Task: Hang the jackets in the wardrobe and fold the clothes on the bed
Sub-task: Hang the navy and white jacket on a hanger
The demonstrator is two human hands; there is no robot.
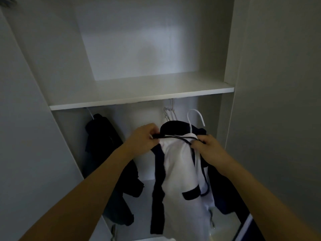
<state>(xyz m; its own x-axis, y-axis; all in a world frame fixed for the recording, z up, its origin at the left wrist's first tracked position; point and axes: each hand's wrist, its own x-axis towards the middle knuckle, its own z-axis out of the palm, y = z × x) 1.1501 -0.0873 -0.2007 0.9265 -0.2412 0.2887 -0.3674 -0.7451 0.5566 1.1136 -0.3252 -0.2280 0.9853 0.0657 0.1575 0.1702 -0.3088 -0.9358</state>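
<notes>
Head view looks into the wardrobe [231,49], with both my bare arms reaching in from six o'clock toward the middle. My left hand [144,136] has its fingers curled round the dark collar edge of the jacket [177,164], pinching it at the shoulder on the nine o'clock side. My right hand [205,145] is at the three o'clock side of the same collar, fingers bent in and gripping the fabric and the dark cord that runs along the neckline. Neither hand is spread; both are closed on cloth.

That jacket is white with dark trim down its front and a dark pocket band low at four o'clock. It hangs between my hands, just under the shelf [139,96], with its dark hood bunched behind the collar at twelve o'clock. A white hanger [196,117] sticks its hook up out of the collar, toward one o'clock from my left hand; I cannot tell whether the hook is on a rail, since the shelf hides whatever is up there.

A few thin bare hangers [169,113] dangle just under the shelf, at eleven o'clock from the white hook. Well off toward nine o'clock, a dark coat [102,136] hangs by the wardrobe's left wall, apart from my jacket. More dark cloth hangs behind my right wrist at three o'clock.
</notes>
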